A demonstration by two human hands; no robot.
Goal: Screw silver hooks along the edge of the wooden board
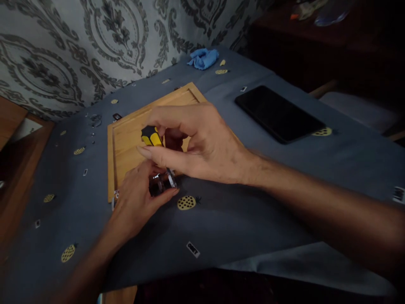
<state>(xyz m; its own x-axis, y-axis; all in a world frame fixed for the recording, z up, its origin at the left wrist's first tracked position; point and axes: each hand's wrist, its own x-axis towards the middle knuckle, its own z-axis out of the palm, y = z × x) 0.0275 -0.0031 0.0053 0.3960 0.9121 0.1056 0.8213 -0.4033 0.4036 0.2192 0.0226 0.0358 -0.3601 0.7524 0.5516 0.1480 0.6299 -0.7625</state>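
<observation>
My right hand (202, 143) grips a screwdriver with a black and yellow handle (152, 136) between thumb and fingers. Its shaft points down, largely hidden by the thumb. Below it, my left hand (139, 190) pinches a small shiny metal and dark brown fitting (163, 181) at the near edge of a shallow wooden tray (129, 137). The screwdriver's tip seems to meet this fitting, though the contact is not clear. The exact kind of fitting cannot be made out. Part of the tray is covered by both hands.
A black smartphone (280, 113) lies on the blue pineapple-print tablecloth (234, 228) to the right. Crumpled blue cloth or plastic (203, 58) sits at the back. Small shiny pieces (94, 121) lie left of the tray, near a dark metal clasp (117, 117). Wooden furniture (28, 131) stands left.
</observation>
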